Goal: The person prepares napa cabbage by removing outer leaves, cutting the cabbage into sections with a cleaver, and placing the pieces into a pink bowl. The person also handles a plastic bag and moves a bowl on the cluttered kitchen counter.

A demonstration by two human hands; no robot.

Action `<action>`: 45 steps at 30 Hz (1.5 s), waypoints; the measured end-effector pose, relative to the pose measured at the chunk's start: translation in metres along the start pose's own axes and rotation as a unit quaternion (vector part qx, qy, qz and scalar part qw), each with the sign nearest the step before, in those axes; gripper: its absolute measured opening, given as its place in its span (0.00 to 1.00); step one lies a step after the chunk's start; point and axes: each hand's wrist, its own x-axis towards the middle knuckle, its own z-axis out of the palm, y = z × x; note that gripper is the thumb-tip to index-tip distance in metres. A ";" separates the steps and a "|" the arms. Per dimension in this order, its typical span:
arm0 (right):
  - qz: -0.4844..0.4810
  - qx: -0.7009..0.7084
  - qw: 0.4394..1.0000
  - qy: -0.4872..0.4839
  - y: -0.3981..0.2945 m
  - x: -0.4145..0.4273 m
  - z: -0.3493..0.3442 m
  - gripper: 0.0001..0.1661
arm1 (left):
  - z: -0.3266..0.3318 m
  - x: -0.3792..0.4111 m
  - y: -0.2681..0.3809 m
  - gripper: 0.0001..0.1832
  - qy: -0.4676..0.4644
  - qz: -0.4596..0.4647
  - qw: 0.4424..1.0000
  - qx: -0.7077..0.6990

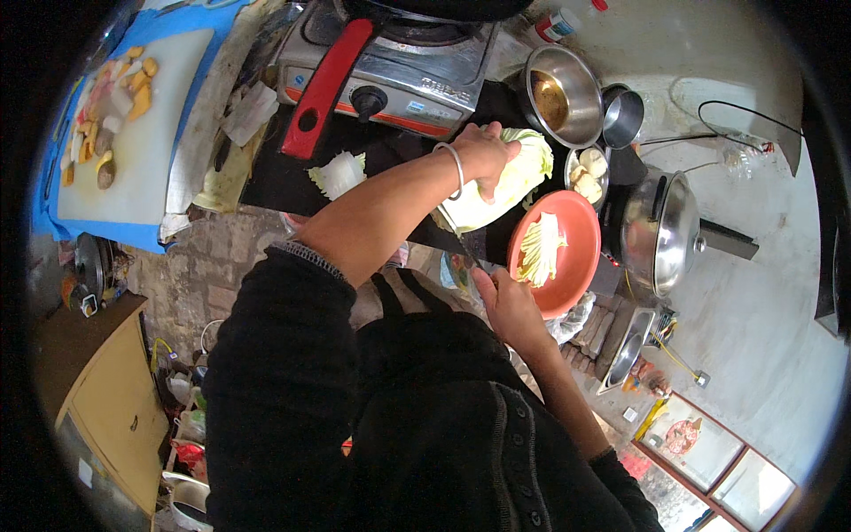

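My left hand presses down on a large napa cabbage that lies on the black countertop. In my right hand is the handle of a knife; its narrow blade points up toward the cabbage's near cut end, though the tip is hard to make out. Right beside that hand sits an orange plastic basin, with a bundle of pale cabbage strips inside. A loose piece of cabbage leaf rests on the counter left of my forearm.
A gas stove stands at the back, a red pan handle jutting over its front. Steel bowls, a dish of peeled pale pieces and a lidded steel pot line the right. Chopped food covers a white cutting board at left.
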 end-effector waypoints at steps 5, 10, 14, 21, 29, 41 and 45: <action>-0.026 0.018 0.999 0.015 0.000 0.004 0.002 0.27 | 0.001 0.006 -0.003 0.43 -0.022 -0.013 1.000 -0.009; -0.015 0.017 0.999 0.025 0.000 0.010 0.006 0.28 | -0.005 0.003 0.001 0.43 -0.036 -0.027 0.999 -0.016; -0.043 0.018 0.999 0.024 -0.002 0.020 0.007 0.29 | -0.004 0.005 -0.003 0.46 -0.039 -0.020 0.999 0.003; 0.014 0.079 0.996 -0.026 -0.002 0.036 0.020 0.27 | 0.000 0.007 -0.001 0.44 -0.029 0.007 1.000 -0.010; 0.026 0.135 0.989 -0.055 0.003 0.041 0.023 0.31 | 0.001 0.011 0.002 0.44 -0.037 0.007 0.999 0.002; 0.066 0.186 0.974 -0.109 0.005 0.058 0.018 0.38 | -0.004 0.011 0.008 0.43 -0.053 0.003 0.999 0.003; 0.086 0.177 0.968 -0.154 -0.006 0.058 -0.006 0.40 | -0.001 0.013 0.008 0.43 -0.057 -0.004 0.998 0.004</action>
